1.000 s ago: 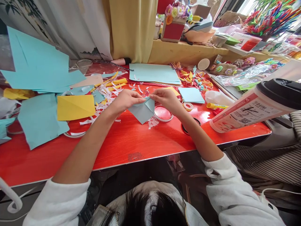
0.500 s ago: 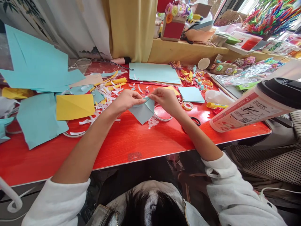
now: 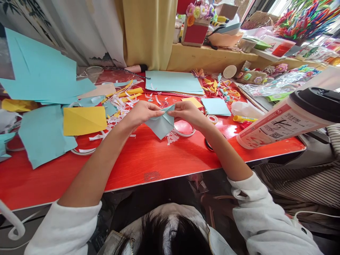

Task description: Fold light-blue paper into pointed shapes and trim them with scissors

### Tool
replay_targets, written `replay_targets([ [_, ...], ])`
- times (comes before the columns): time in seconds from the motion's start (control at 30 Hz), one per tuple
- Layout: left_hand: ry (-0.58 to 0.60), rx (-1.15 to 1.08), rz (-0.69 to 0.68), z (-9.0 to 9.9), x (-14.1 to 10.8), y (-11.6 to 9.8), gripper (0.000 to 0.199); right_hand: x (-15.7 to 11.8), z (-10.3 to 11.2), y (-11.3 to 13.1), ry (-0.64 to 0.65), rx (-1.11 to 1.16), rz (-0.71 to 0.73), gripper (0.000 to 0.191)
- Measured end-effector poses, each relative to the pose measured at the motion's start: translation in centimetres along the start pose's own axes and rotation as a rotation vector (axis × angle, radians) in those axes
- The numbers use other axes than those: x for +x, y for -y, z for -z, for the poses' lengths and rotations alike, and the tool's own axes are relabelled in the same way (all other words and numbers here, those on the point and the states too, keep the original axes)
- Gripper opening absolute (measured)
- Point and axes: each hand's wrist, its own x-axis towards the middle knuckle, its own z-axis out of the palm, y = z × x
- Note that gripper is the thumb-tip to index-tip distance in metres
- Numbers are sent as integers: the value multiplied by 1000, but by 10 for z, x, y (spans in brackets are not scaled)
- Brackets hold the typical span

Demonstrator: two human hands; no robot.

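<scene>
A light blue sheet of folded paper (image 3: 161,126) hangs between my two hands above the red table (image 3: 170,159), one corner pointing toward me. On its left upper edge, my left hand (image 3: 145,112) pinches the paper between thumb and fingers. My right hand (image 3: 189,112) grips the right upper part the same way, close to the left fingertips. A small flap stands up between the hands. Beneath and just right of the paper lie a white ring of tape (image 3: 186,134) and a bit of white lace-like scrap (image 3: 173,138).
A tall cup with a black lid (image 3: 281,122) leans at the right. Blue sheets (image 3: 174,82) and a small blue stack (image 3: 216,107) lie behind. White shreds (image 3: 122,115), a yellow sheet (image 3: 85,121) and large blue paper (image 3: 42,67) are at the left. Scissors (image 3: 208,145) sit partly under my right forearm.
My right hand has turned and its fingers have lowered slightly along the paper. A pointed flap now shows upright between the hands. My left hand has barely moved.
</scene>
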Motion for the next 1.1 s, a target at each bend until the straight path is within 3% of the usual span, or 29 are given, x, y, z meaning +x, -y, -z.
replay_targets([
  [0.17,81,24,10,1,-3,-1,28,1,-3,0,-48,-84,9,16],
  [0.53,107,57,2,0,3,8,25,3,-5,-4,-156,-347,149,10],
  [0.7,87,55,24,-1,4,8,21,-2,-4,6,-51,-320,146,16],
  [1.1,130,67,4,-6,3,11,24,1,-7,-4,-205,-233,96,32],
])
